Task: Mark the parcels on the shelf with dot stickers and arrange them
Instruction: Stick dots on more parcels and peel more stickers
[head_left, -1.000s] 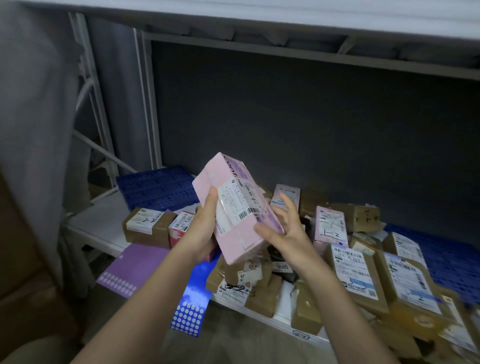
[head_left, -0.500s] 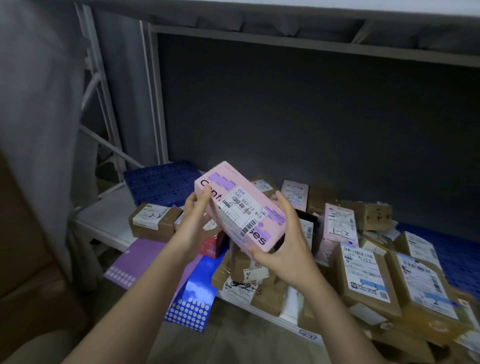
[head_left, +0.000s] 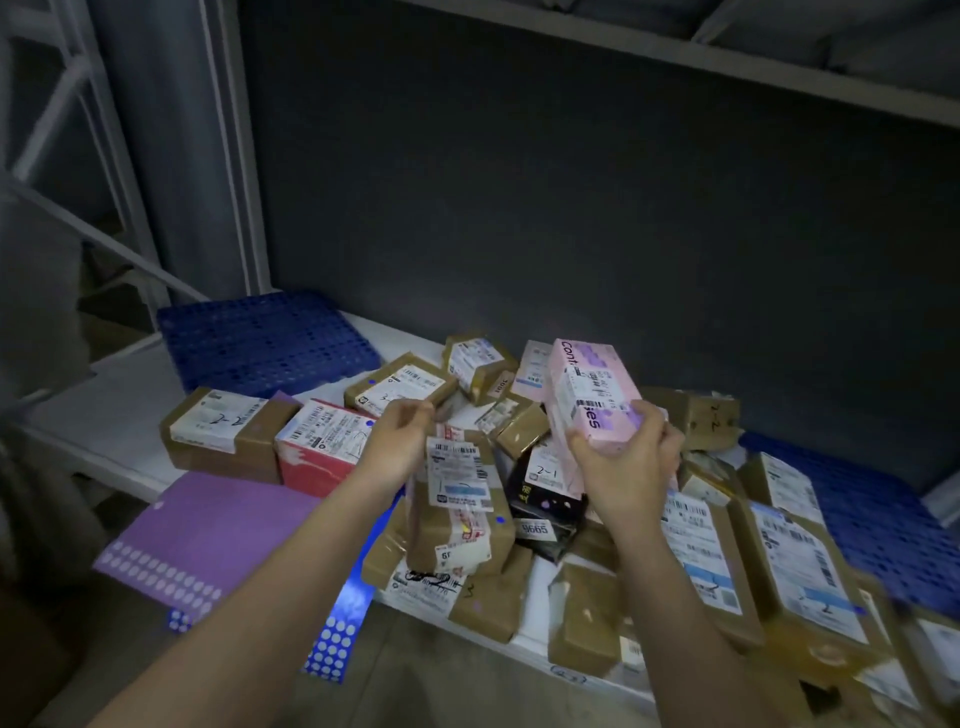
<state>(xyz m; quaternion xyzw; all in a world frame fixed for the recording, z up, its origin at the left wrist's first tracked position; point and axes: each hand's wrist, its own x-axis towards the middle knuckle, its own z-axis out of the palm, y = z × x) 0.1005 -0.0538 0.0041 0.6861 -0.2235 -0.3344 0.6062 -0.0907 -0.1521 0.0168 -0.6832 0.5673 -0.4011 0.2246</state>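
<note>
My right hand (head_left: 626, 462) grips the lower end of a pink box (head_left: 592, 395) with a white shipping label, holding it upright over the parcel pile. My left hand (head_left: 402, 444) has come off the box and hovers with its fingers curled and nothing seen in them. It is beside a taped brown parcel (head_left: 457, 499) that carries a blue dot. A brown parcel (head_left: 223, 436) and a red parcel (head_left: 322, 447) stand side by side at the left of the white shelf (head_left: 104, 410). A purple sticker sheet (head_left: 208, 525) and a blue sticker sheet (head_left: 337, 623) hang over the shelf's front edge.
Several more labelled brown parcels are heaped across the middle and right, such as a large one (head_left: 800, 566). Blue plastic grid mats lie at the back left (head_left: 265, 343) and at the right (head_left: 883, 525). A dark back panel and an upper shelf board close the bay.
My left hand let go of the pink box and dropped toward the pile. My right hand carried the box to the right and stood it more upright. The view tilted down.
</note>
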